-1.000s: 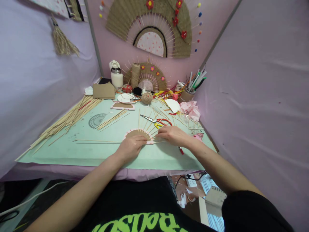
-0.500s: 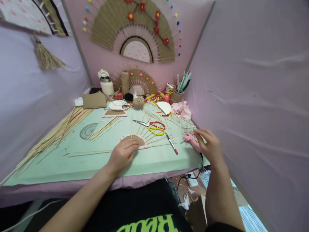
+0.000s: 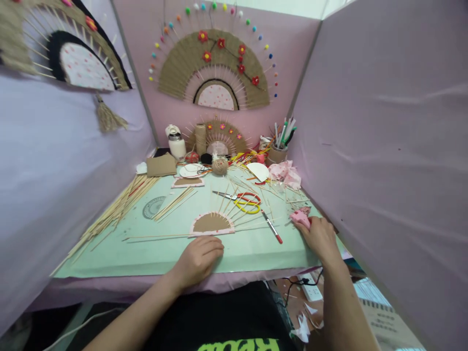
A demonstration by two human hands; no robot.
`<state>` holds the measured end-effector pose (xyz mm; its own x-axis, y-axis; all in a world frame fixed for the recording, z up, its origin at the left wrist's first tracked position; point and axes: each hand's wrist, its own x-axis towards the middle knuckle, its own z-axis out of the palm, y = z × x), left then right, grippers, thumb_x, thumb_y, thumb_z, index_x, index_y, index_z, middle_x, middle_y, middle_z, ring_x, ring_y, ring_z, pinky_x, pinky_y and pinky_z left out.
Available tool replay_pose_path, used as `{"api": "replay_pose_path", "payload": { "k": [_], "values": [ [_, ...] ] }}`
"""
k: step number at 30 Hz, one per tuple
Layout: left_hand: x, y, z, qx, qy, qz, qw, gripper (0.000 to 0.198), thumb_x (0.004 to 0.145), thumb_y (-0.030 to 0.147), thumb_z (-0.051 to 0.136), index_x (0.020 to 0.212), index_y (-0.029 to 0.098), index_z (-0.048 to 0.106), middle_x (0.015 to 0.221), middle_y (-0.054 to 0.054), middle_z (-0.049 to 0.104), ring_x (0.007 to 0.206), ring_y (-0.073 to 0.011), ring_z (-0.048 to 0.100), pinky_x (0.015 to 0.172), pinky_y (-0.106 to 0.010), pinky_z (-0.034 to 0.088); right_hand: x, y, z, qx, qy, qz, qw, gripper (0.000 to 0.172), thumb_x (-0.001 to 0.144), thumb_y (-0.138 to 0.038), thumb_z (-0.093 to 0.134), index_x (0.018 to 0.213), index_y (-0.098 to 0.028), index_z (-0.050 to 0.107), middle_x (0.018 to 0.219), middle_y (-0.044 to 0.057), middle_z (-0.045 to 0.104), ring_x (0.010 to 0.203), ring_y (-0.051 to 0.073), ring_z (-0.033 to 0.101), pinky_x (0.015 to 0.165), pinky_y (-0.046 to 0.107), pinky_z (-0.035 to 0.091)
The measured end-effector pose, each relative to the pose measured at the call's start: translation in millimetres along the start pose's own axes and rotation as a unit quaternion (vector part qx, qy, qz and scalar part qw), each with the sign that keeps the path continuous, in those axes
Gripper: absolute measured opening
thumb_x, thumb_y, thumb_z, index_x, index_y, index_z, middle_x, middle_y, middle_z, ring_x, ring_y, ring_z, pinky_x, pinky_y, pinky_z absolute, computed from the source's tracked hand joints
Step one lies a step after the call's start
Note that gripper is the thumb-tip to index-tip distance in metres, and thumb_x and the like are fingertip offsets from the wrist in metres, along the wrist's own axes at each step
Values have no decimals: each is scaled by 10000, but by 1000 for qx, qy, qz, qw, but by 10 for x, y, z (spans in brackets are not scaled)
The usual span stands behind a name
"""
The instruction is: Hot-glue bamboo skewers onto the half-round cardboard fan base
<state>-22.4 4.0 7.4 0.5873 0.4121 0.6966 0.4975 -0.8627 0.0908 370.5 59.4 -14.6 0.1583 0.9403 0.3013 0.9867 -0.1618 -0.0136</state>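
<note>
A half-round brown card with a pink rim lies on the green mat, thin bamboo sticks fanning out from it. My left hand rests just in front of it near the mat's front edge, fingers loosely curled and holding nothing. My right hand is at the mat's right edge, fingers wrapped round a pink glue gun. A red-tipped pen lies between the two hands.
Red and yellow scissors lie behind the card. Long bamboo sticks are piled at the left. A twine ball, a flask, a pen cup and pink tissue crowd the back. Cloth walls carry finished fans.
My right hand left the sticks, went right and closed on the pink glue gun. My left hand slid back off the card toward me. The view tilted up.
</note>
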Motion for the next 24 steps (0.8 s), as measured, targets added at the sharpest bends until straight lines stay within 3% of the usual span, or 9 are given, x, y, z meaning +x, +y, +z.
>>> {"api": "replay_pose_path", "payload": {
  "k": [5, 10, 12, 15, 19, 24],
  "values": [
    [-7, 23, -60, -3, 15, -6, 1000, 243, 871, 27, 474, 927, 170, 663, 927, -71, 760, 939, -184, 705, 833, -324, 570, 63, 33, -66, 15, -31, 14, 999, 435, 921, -453, 490, 965, -73, 695, 893, 221, 677, 900, 360, 625, 797, 423, 453],
    [5, -9, -225, 7, 24, -33, 999, 291, 863, 38, 472, 992, 192, 683, 986, -72, 760, 991, -181, 695, 860, -338, 567, 42, 145, -335, 103, -14, 23, 994, 466, 907, -526, 418, 931, -160, 707, 804, 186, 673, 782, 349, 629, 692, 429, 458],
    [-6, -130, -362, 30, 33, -91, 995, 326, 867, 61, 459, 1043, 203, 694, 1035, -81, 750, 1028, -196, 683, 899, -370, 560, 22, 190, -436, 130, 25, 30, 991, 462, 879, -572, 438, 942, -200, 704, 765, 175, 656, 777, 363, 624, 678, 447, 459],
    [-17, -466, -619, 91, 15, -247, 965, 299, 882, 133, 476, 1082, 198, 689, 1120, -92, 721, 1070, -225, 662, 949, -402, 544, 32, 212, -476, 134, 60, 14, 989, 466, 854, -602, 459, 941, -212, 697, 790, 210, 645, 818, 385, 616, 671, 470, 453],
    [61, -984, -861, 198, -112, -421, 878, 349, 853, 266, 560, 1155, 123, 661, 1108, -171, 690, 1079, -316, 647, 941, -439, 515, 155, 132, -303, 123, -9, 4, 992, 405, 831, -554, 462, 848, -218, 687, 772, 159, 669, 733, 330, 620, 663, 431, 462],
    [262, -1292, -822, 199, -268, -495, 802, 430, 829, 376, 608, 1137, 82, 665, 1178, -242, 660, 1128, -352, 628, 932, -407, 505, 292, 40, -62, 53, -42, -13, 998, 467, 826, -546, 486, 853, -136, 708, 807, 178, 696, 778, 323, 643, 685, 390, 457]
  ]
}}
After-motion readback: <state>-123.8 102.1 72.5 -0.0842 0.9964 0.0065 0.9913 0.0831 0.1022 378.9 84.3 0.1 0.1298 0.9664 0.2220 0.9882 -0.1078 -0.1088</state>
